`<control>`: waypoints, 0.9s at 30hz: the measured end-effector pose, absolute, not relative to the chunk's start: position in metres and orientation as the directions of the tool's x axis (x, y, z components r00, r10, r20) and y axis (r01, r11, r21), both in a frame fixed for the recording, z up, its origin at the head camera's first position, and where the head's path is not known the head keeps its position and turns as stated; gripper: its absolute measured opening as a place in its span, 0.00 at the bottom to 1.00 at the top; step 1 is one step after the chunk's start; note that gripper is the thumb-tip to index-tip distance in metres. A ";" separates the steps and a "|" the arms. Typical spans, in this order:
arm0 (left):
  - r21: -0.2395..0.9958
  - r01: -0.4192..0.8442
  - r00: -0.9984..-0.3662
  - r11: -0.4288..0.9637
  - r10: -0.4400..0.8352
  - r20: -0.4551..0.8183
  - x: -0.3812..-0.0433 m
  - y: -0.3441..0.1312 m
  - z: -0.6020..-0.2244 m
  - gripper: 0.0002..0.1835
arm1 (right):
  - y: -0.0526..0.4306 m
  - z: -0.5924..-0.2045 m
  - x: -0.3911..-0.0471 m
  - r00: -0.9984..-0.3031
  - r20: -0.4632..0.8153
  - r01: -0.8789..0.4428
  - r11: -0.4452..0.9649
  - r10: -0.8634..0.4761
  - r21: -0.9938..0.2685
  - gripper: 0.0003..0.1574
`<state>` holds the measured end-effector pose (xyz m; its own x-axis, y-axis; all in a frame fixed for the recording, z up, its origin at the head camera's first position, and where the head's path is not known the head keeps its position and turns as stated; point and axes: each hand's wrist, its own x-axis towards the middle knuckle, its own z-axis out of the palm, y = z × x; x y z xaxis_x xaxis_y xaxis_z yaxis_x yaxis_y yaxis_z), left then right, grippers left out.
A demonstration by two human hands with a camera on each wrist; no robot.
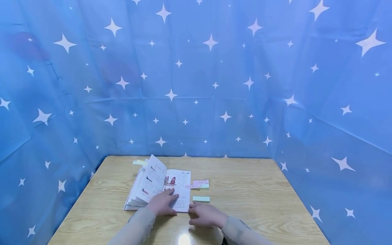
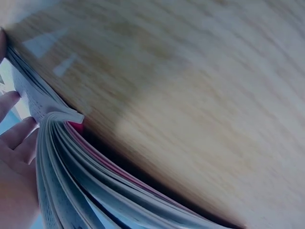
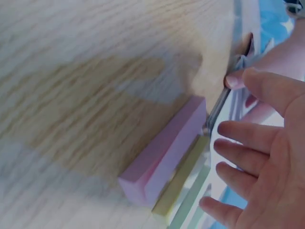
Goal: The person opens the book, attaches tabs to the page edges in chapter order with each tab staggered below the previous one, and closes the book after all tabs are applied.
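An open book [image 1: 180,199] lies on the table with its left-hand pages fanned upward. My left hand [image 1: 162,202] rests on the right-hand page with its fingers spread; in the left wrist view its fingers [image 2: 21,133] reach over the page beside the thick fan of leaves. At the lower right corner of the book is my right hand [image 1: 208,215], fingers loosely bent and holding nothing. Just beyond it sits a light green sticky-note pad [image 1: 201,199]. The right wrist view shows it as layered pink [image 3: 164,155], yellow and green pads close to the fingertips.
Pink and green page tabs [image 1: 200,183] with handwriting stick out from the book's right edge. Pale yellow and green tabs [image 1: 140,162] project at its upper left. The wooden table [image 1: 245,190] meets a blue star-patterned curtain [image 1: 196,129] at the back and sides.
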<state>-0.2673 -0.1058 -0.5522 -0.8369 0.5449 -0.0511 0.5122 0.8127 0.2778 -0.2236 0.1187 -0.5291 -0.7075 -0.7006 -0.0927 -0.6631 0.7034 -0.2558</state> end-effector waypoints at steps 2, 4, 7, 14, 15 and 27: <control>0.272 0.516 -0.837 0.813 0.546 -0.045 -0.267 -0.106 -0.553 0.41 | 0.122 -0.529 -0.225 -0.704 -0.082 -0.667 0.697 -0.705 -0.263 0.27; 0.267 0.516 -0.838 0.814 0.545 -0.040 -0.267 -0.107 -0.554 0.41 | 0.126 -0.528 -0.226 -0.707 -0.072 -0.666 0.698 -0.703 -0.263 0.27; 0.264 0.516 -0.839 0.815 0.544 -0.039 -0.266 -0.108 -0.554 0.41 | 0.129 -0.525 -0.227 -0.719 -0.064 -0.660 0.709 -0.692 -0.247 0.27; 0.263 0.540 -0.827 0.799 0.563 -0.014 -0.266 -0.108 -0.553 0.45 | 0.133 -0.524 -0.228 -0.741 -0.086 -0.628 0.733 -0.666 -0.264 0.26; 0.266 0.542 -0.825 0.797 0.565 -0.012 -0.267 -0.108 -0.553 0.46 | 0.134 -0.524 -0.228 -0.743 -0.088 -0.624 0.734 -0.663 -0.268 0.26; 0.293 0.551 -0.821 0.781 0.570 0.026 -0.267 -0.108 -0.551 0.52 | 0.134 -0.522 -0.231 -0.724 -0.071 -0.657 0.718 -0.686 -0.231 0.26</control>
<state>-0.2673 -0.1076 -0.5510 -0.8212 0.5700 0.0257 0.5514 0.7811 0.2930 -0.2305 0.1343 -0.5222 -0.7244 -0.6857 -0.0712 -0.6567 0.7179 -0.2310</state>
